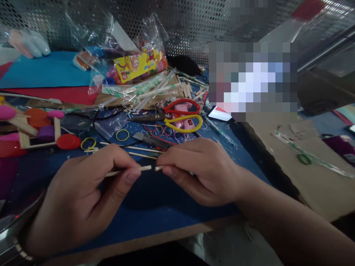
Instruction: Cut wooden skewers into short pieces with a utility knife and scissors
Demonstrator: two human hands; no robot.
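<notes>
Between thumb and forefinger, my left hand (83,188) pinches a thin wooden stick (145,168), its end pointing right. Facing it across a small gap, my right hand (198,170) pinches another short piece of wooden stick (158,168), mostly covered by the fingers. Both hands are above the blue tabletop (166,218), near its front edge. Just behind them lie several loose thin sticks (142,154) and a utility knife (151,140). Beyond these rest scissors (183,116) with a red and a yellow handle loop.
At the left stands a construction of wooden sticks and coloured caps (39,129). Behind are a plastic bag with a yellow label (135,66), wrapped straws (144,88) and blue sheets (55,70). Rubber bands (122,135) lie mid-table. Cardboard (283,166) is at right.
</notes>
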